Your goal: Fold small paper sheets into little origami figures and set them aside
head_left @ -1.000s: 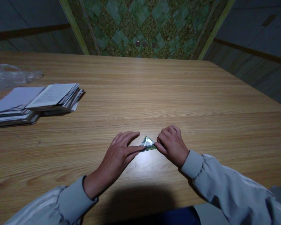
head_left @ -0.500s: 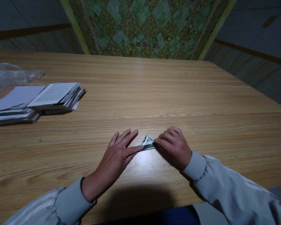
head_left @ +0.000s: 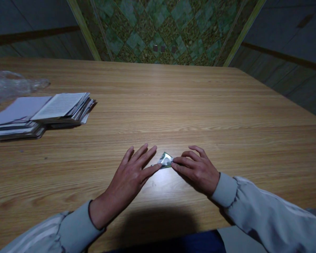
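A small piece of folded glossy paper, greenish and shiny with a pointed top, lies on the wooden table in front of me. My left hand rests to its left with fingers spread and stretched; the thumb tip presses on the paper's lower left part. On the other side, my right hand has its thumb and index finger closed at the paper's right corner, covering that corner. Its other fingers are bent and raised a little.
Two stacks of paper sheets or booklets, a left stack and a right stack, sit side by side at the left. Behind them lies a clear plastic bag. The wooden table reaches to a green patterned wall.
My right hand has shifted slightly right and down, its fingers now less curled. The dark strip along the paper's lower edge no longer shows. My left hand stays nearly in place.
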